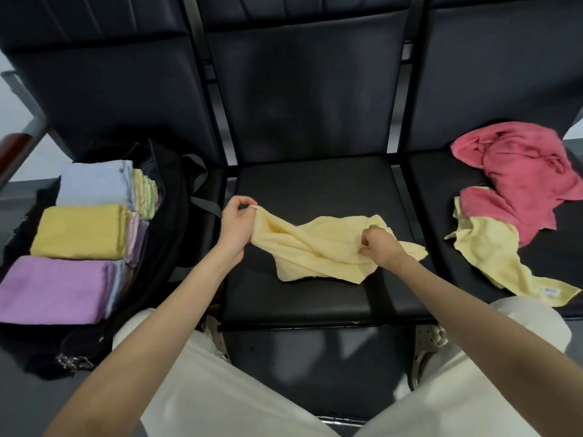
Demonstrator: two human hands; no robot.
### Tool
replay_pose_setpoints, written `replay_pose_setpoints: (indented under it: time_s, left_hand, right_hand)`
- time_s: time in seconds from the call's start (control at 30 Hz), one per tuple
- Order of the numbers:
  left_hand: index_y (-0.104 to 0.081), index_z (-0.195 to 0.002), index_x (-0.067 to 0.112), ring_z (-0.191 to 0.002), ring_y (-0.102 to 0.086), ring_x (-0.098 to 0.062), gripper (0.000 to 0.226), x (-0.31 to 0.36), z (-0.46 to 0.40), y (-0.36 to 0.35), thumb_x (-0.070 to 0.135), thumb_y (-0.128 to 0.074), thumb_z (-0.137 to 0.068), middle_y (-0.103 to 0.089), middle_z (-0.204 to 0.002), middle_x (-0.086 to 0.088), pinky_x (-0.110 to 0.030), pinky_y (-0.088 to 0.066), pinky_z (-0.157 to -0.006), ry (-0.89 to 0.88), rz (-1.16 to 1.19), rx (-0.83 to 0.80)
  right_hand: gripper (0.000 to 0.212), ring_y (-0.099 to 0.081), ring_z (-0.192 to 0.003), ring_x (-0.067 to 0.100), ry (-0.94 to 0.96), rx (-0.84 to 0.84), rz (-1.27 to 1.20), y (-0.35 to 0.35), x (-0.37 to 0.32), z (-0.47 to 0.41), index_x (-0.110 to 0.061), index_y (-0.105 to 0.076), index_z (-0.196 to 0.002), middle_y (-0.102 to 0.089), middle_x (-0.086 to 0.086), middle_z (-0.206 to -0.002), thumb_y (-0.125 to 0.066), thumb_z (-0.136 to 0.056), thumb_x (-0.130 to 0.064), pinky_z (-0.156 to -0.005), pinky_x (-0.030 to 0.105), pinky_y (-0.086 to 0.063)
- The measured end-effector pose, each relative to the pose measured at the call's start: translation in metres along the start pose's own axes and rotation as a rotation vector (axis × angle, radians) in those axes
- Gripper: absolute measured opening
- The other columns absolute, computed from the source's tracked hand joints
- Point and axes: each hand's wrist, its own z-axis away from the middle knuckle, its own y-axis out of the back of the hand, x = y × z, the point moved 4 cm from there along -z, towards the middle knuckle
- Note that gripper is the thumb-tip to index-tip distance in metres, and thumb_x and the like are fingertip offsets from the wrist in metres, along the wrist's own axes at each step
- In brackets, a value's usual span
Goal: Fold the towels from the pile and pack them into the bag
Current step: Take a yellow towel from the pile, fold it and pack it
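From the head view, the left hand (236, 227) pinches one corner of a pale yellow towel (325, 247) and the right hand (380, 247) grips a bunched edge, likely to pull it flat for folding. The towel lies crumpled on the middle seat (309, 187), its long axis running left to right between the hands. The bag (170, 197) sits open on the left seat, so folded stacks (79, 231) stay within reach. The pile (520, 184), pink over yellow, waits on the right seat.
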Motion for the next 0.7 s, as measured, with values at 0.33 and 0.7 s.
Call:
replay_pose_setpoints:
  time_s: [0.33,0.7]
  left_hand:
    - [-0.050,-0.109,0.007,-0.082,-0.065,-0.018,0.017,-0.038,-0.020,0.018,0.003,-0.055,-0.094,-0.061,-0.102,-0.014,-0.026,-0.056,-0.064,0.133,0.003,0.072]
    - [-0.061,-0.093,0.004,-0.103,-0.063,-0.022,0.018,-0.057,-0.009,0.017,-0.005,-0.045,-0.094,-0.062,-0.111,-0.015,-0.027,-0.055,-0.077,0.150,-0.067,0.062]
  right_hand:
    - [0.011,-0.048,-0.063,0.018,-0.022,0.681,-0.347,0.046,0.001,0.037,-0.011,-0.045,-0.085,-0.051,0.001,-0.080,-0.054,-0.089,-0.011,-0.051,0.026,-0.034]
    - [0.017,-0.055,-0.084,0.026,0.263,0.159,0.171,-0.049,-0.001,0.071,-0.008,-0.057,-0.093,-0.050,0.006,-0.098,-0.057,-0.084,-0.022,-0.059,0.033,-0.042]
